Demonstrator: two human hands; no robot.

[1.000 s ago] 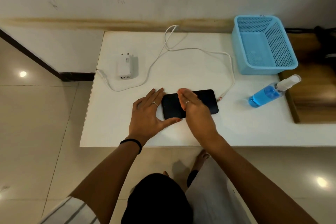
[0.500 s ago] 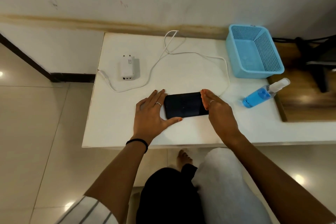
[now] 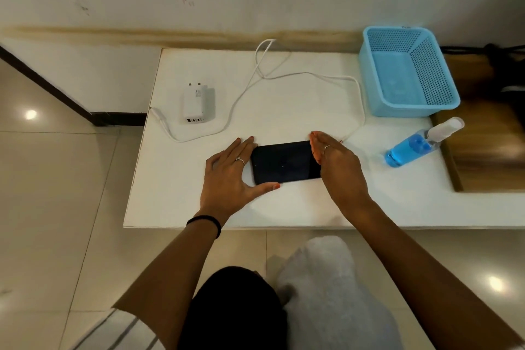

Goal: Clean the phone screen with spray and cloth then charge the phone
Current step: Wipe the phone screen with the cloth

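now the phone (image 3: 285, 162) lies flat and crosswise on the white table (image 3: 312, 207), dark screen up, near the front edge. the left hand (image 3: 230, 179) brackets its left end – fingers spread flat beside the top corner, thumb stretched along the near long edge, touching the case without closing round it. the right hand (image 3: 338, 167) stands on edge at the phone's right end, fingers straight and together, covering that end; it grips nothing that can be seen. a second ago this hand lay across the middle of the screen; half a second ago it had reached the right end, and it is in much the same place now, while the left hand has kept its place.

just beyond the right hand the white cable (image 3: 284, 77) comes in, its plug end hidden behind the fingers, and loops back across the table to the charger brick (image 3: 194, 105) lying at the left. the blue spray bottle (image 3: 420, 145) lies on its side to the right, apart from the phone – behind it stands the blue basket (image 3: 426, 105). a grey cloth (image 3: 326, 278) rests on the person's lap.
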